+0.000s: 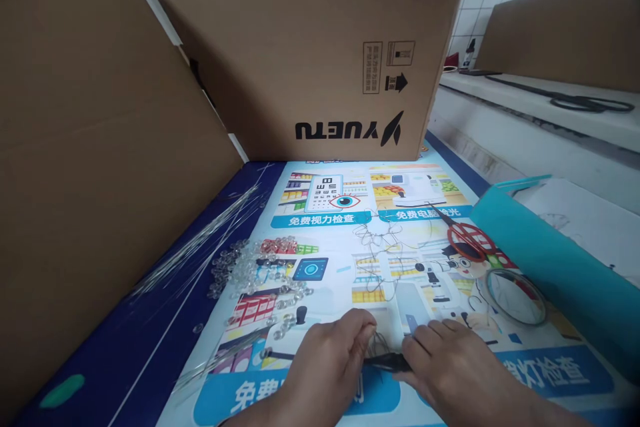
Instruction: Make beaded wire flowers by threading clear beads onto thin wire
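My left hand (327, 363) is closed in a pinch on thin wire (379, 345), whose fine curved strands show beside the fingertips. My right hand (450, 363) wraps round dark narrow-nosed pliers (387, 361); their tip points left, towards the left fingers, and the handles are hidden in the palm. Just beyond both hands lie tangled wire loops (377, 247). To the left, a loose pile of transparent beads (255, 267) spreads over the printed sheet. Straight lengths of wire (200, 240) lie in a bundle farther left, and more wires (220, 353) lie near the left hand.
Red-handled scissors (469, 241) and a round glass-like dish (517, 297) lie at the right, beside a teal box (555, 267) with white contents. A cardboard panel (300, 47) stands behind and to the left. Black scissors (590, 103) rest on a ledge.
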The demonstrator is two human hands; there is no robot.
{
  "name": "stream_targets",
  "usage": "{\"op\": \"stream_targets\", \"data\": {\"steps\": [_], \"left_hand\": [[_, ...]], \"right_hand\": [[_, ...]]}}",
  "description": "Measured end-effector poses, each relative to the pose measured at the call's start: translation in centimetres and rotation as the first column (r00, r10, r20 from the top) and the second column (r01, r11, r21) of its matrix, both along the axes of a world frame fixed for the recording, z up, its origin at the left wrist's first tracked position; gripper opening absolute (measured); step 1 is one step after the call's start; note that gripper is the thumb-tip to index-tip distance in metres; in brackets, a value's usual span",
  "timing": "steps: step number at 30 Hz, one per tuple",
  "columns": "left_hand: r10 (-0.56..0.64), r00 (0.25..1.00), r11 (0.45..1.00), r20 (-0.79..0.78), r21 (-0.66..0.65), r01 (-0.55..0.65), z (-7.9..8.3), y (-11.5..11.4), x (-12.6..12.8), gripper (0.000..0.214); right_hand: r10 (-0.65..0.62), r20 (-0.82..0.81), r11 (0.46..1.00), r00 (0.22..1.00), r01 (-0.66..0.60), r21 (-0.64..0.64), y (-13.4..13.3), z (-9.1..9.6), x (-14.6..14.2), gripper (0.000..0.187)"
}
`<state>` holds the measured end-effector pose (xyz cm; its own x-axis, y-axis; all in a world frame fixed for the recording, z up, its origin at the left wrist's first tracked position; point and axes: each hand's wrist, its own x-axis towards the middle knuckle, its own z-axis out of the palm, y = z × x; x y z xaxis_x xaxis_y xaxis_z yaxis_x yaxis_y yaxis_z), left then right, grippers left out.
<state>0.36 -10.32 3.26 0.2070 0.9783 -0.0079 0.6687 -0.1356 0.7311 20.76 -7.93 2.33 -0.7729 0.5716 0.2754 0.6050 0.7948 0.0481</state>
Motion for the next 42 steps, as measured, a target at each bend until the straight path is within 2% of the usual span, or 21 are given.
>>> {"op": "stream_targets", "data": {"steps": [12, 15, 20, 24, 28, 31, 34, 36, 39, 42], "left_hand": [[-0.096, 0.980, 0.981, -0.172, 0.151, 0.122, -0.4, -0.3, 0.5, 0.029], [-0.088, 0.993, 0.994, -0.080, 0.063, 0.093, -0.1, -0.1, 0.2, 0.028], [0.018, 0.969, 0.973, 0.247, -0.225, 0.039, 0.3, 0.5, -0.6, 0.028], [0.066, 0.927, 0.958, 0.370, -0.285, 0.046, 0.6, 0.8, -0.7, 0.029], [0.065, 0.920, 0.949, 0.386, -0.310, 0.062, 0.6, 0.9, -0.8, 0.030], [0.015, 0.944, 0.961, 0.329, -0.265, 0.077, 0.9, 1.2, -1.4, 0.029], [-0.047, 0.987, 0.990, 0.154, -0.121, 0.066, 1.7, 1.7, -2.5, 0.027], [-0.078, 0.997, 0.995, 0.025, -0.057, 0.079, 2.4, 2.1, -3.1, 0.026], [-0.129, 0.982, 0.988, -0.136, -0.106, 0.115, 2.9, 2.3, -3.6, 0.025], [-0.155, 0.966, 0.977, -0.207, -0.179, 0.118, 2.7, 2.3, -3.5, 0.023]], "right_hand": [[-0.050, 0.089, 0.992, 0.995, 0.060, -0.111, -0.5, -0.2, 0.1, 0.030], [-0.053, 0.075, 0.991, 0.996, 0.062, -0.121, -0.2, -0.5, 0.1, 0.030], [-0.048, -0.002, 0.995, 0.999, 0.047, -0.086, 0.2, -0.5, 0.5, 0.027], [-0.028, -0.054, 0.995, 0.998, 0.023, -0.092, 0.3, 0.0, 0.7, 0.022], [0.001, -0.079, 0.994, 0.997, -0.009, -0.107, 0.5, 0.3, 0.8, 0.019], [0.006, -0.127, 0.992, 0.992, -0.022, -0.125, 0.7, 0.5, 1.0, 0.017], [-0.016, -0.190, 0.991, 0.982, -0.009, -0.130, 1.1, 0.6, 1.3, 0.018], [-0.031, -0.173, 0.989, 0.984, 0.006, -0.145, 1.4, 0.5, 1.5, 0.018], [-0.055, -0.090, 0.987, 0.994, 0.041, -0.156, 1.9, 0.1, 1.8, 0.015], [-0.066, -0.033, 0.988, 0.997, 0.061, -0.145, 2.2, -0.3, 1.9, 0.014]]}}
